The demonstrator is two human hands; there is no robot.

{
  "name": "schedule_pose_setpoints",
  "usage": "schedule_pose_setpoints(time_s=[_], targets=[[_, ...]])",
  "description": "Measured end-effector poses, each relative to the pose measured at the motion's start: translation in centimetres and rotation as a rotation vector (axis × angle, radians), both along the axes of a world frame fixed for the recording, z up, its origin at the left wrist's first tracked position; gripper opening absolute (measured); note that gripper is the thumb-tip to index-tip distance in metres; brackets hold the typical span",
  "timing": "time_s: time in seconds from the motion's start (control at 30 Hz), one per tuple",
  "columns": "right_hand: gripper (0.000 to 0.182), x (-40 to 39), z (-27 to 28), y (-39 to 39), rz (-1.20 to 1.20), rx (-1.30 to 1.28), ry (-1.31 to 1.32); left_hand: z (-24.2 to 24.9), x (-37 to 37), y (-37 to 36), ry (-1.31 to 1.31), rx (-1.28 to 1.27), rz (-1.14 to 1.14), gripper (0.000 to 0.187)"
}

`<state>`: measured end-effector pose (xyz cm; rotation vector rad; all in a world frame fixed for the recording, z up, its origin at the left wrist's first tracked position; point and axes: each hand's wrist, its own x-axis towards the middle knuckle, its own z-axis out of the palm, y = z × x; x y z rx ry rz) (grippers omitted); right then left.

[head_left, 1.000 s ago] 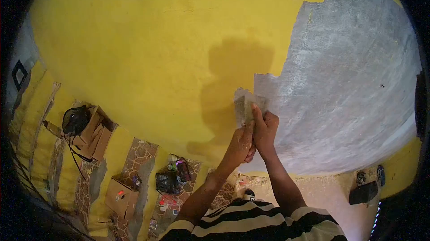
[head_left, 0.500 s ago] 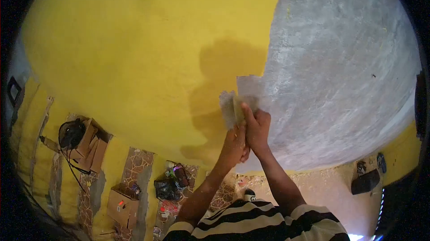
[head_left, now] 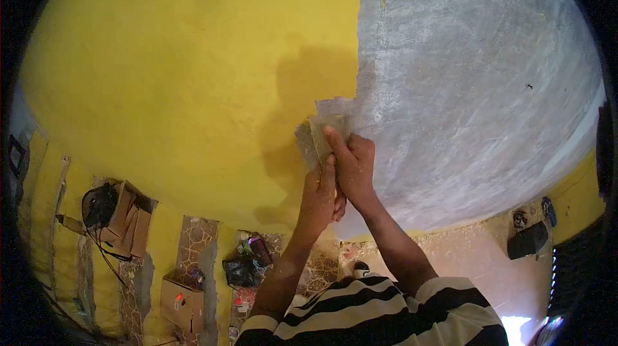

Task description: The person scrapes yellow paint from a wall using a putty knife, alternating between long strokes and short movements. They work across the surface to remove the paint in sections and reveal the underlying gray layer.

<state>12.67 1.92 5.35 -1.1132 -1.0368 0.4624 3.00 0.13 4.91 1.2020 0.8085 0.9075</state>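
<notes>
A flat, dull-coloured paint scraper (head_left: 318,132) lies against the yellow wall (head_left: 161,88), by the ragged edge of the bare grey patch (head_left: 463,101). My right hand (head_left: 356,169) is closed round it, the thumb laid along the blade. Just below and to the left, my left hand (head_left: 318,201) is closed on its lower part, pressed close to my right hand. The handle is hidden by my fingers. Small pale flecks cling to both hands. Left of the blade is a small strip of bared grey wall (head_left: 304,141).
Stone-patterned steps (head_left: 195,243) are at lower left. On them are a cardboard box with a black fan (head_left: 102,205), another carton (head_left: 182,304) and a black plastic bag (head_left: 239,271). A dark box (head_left: 528,240) stands on the floor at right, near footwear (head_left: 548,207).
Both hands and the scraper appear further left and slightly higher in view. The camera view has shifted too. The small bared strip beside the blade has a changed outline, with a curl at its top.
</notes>
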Motion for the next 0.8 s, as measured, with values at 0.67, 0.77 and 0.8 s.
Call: schedule_pose_setpoints(time_s=[0.67, 0.77, 0.8], targets=[[0.044, -2.4, -3.1, -0.1, -0.041, 0.080, 0.089, -2.4, -2.3, -0.1, 0.033, -0.140, -0.073, 0.040], [0.043, -1.4, -0.8, 0.3, -0.010, -0.028, -0.080, -0.6, -2.2, -0.1, 0.011, -0.127, -0.063, 0.041], [0.043, -1.6, -0.7, 0.1, -0.008, -0.032, -0.079, 0.2, -2.2, 0.0, -0.006, -0.107, -0.049, 0.041]])
